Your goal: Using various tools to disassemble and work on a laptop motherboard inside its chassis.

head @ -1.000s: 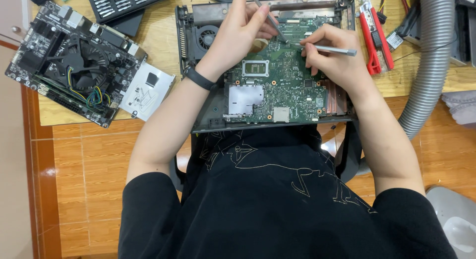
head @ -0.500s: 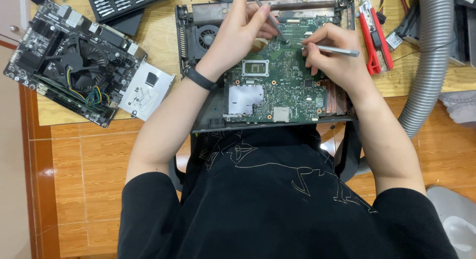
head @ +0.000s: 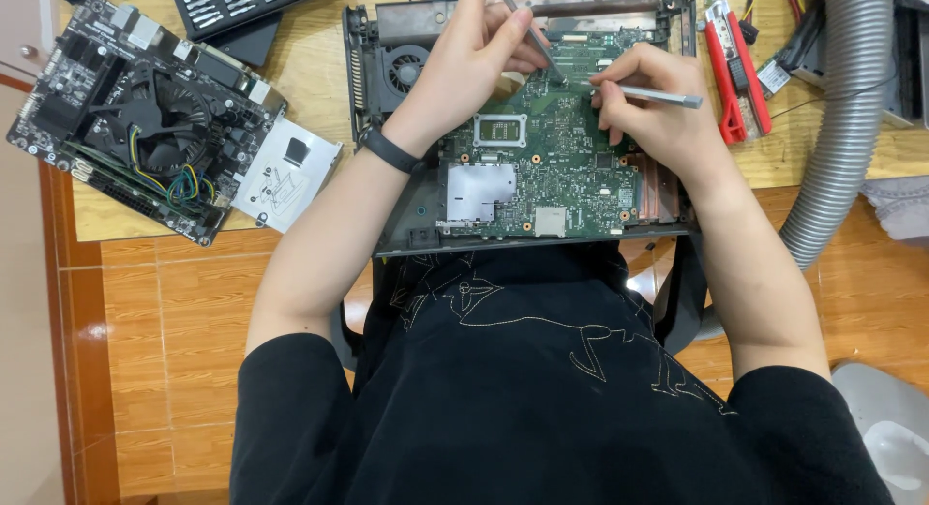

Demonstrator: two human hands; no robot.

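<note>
1. Two hands over an opened laptop (head: 387,128) at the near table (head: 310,70) edge, just ahead of the person's black shirt.
2. Green board (head: 552,166) fills the laptop shell. Long axis runs left-right, parallel to the table edge. Silver shield plate at its near left, bare chip in a square frame mid-left, copper fins at its right end, round fan (head: 404,68) at the far left corner of the shell.
3. Right hand (head: 658,118) pinched shut on a silver tool (head: 663,97). Tool lies nearly level, butt end pointing right, tip hidden under the fingers at the board.
4. Left hand (head: 474,60), black band on the wrist, closed on a thin grey tool (head: 532,36). It slants from the top edge down-right, tip touching the board's far edge, just beside the right fingertips.
5. Left of the laptop: a second board (head: 145,118) with black fan and coloured wires, turned diagonal, silver bracket at its near right.
6. Right: red-handled tool (head: 735,70), long axis near-far; grey hose (head: 842,128) curving off the table.
7. Far left: black bit tray (head: 242,2).
</note>
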